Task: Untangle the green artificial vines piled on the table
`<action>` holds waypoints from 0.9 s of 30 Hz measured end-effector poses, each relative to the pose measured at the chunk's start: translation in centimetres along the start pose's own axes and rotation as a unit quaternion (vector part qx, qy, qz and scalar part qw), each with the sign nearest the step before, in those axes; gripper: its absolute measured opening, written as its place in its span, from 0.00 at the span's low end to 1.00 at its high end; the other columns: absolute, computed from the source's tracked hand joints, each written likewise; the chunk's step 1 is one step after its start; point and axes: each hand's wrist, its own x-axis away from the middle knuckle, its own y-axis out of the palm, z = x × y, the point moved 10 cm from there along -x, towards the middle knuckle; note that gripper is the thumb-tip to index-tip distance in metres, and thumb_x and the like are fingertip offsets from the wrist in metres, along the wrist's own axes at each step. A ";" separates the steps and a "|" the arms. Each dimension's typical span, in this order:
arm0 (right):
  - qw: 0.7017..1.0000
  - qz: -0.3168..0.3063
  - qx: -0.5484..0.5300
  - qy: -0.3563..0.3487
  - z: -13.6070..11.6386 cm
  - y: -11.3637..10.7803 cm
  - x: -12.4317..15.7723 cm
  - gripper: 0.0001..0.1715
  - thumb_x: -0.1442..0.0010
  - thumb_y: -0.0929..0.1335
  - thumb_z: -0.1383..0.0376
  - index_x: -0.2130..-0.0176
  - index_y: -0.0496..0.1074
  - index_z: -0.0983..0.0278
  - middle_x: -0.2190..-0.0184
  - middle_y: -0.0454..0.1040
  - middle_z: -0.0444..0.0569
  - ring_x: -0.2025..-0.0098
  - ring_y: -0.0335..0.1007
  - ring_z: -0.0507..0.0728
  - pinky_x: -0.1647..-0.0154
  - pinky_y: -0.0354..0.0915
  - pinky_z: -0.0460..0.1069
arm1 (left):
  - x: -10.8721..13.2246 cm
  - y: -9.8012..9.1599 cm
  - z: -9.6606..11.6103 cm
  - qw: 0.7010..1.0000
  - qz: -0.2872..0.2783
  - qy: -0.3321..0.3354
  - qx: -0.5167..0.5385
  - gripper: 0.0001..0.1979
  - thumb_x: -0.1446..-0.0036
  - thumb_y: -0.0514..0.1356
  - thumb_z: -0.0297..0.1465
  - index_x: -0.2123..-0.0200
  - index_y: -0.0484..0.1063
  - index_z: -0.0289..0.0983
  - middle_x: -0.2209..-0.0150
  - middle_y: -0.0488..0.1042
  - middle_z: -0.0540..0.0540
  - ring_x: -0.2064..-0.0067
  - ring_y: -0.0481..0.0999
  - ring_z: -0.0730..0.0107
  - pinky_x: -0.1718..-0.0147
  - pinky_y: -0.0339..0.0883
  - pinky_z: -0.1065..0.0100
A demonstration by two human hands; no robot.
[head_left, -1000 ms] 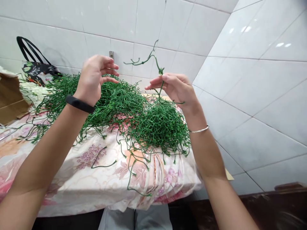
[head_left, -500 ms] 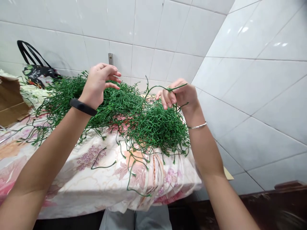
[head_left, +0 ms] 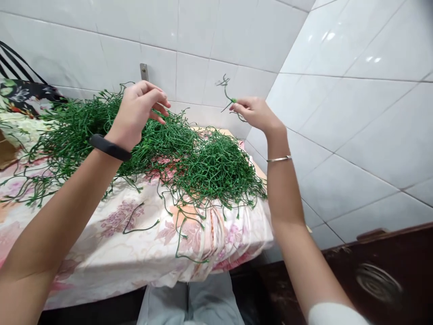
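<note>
Between the thumb and fingers of my right hand (head_left: 254, 112) a thin green artificial plant stem (head_left: 227, 91) is pinched, raised above the table near the wall. It is branched and its tip is blurred. My left hand (head_left: 142, 108), with a black band at the wrist, hovers over the larger heap of green stems (head_left: 84, 126); its fingers are curved and apart, with nothing seen in them. A smaller heap of green stems (head_left: 219, 169) lies below my right hand. Single stems (head_left: 140, 229) lie loose nearer the front edge.
A flowered cloth (head_left: 135, 262) covers the table. At the back left are a floral bag (head_left: 30, 95) with black handles, white flowers (head_left: 27, 131) and part of a cardboard box (head_left: 6, 151). Tiled walls (head_left: 338, 113) meet behind and right; dark wooden furniture (head_left: 324, 280) stands lower right.
My right hand has turned and risen, now pinching the stem at its joint with the branch pointing up. My left hand has barely moved. The view has shifted slightly.
</note>
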 end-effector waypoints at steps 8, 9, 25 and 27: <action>0.990 -0.074 -0.038 0.111 7.5 5.9 -4.5 0.27 0.49 0.66 0.61 0.52 0.67 0.71 0.55 0.69 0.60 0.58 0.64 0.57 0.58 0.58 0.52 | 2.9 7.2 0.5 0.920 -0.206 0.148 -0.300 0.15 0.45 0.49 0.38 0.60 0.69 0.38 0.61 0.74 0.46 0.60 0.70 0.67 0.59 0.62 0.66; 0.990 -0.072 -0.047 0.108 7.5 5.9 -4.3 0.31 0.50 0.67 0.60 0.48 0.63 0.70 0.51 0.67 0.59 0.55 0.63 0.56 0.56 0.58 0.51 | 3.4 8.1 0.2 0.904 -0.237 0.160 -0.317 0.18 0.44 0.48 0.39 0.55 0.67 0.38 0.55 0.71 0.45 0.55 0.69 0.66 0.55 0.60 0.65; 0.970 -0.147 -0.186 -0.050 -1.4 7.7 10.0 0.47 0.56 0.70 0.51 0.42 0.47 0.48 0.39 0.47 0.39 0.38 0.42 0.60 0.38 0.44 0.59 | 7.2 13.6 -5.9 0.781 -0.366 0.161 -0.480 0.33 0.49 0.51 0.50 0.50 0.58 0.30 0.55 0.64 0.38 0.53 0.63 0.57 0.56 0.61 0.61; 0.972 -0.158 -0.159 -0.075 -1.7 8.9 10.3 0.53 0.59 0.71 0.49 0.41 0.44 0.48 0.38 0.45 0.39 0.37 0.38 0.60 0.37 0.40 0.59 | 7.6 13.8 -6.6 0.773 -0.390 0.144 -0.479 0.37 0.51 0.52 0.51 0.47 0.54 0.29 0.51 0.61 0.36 0.51 0.62 0.54 0.57 0.60 0.61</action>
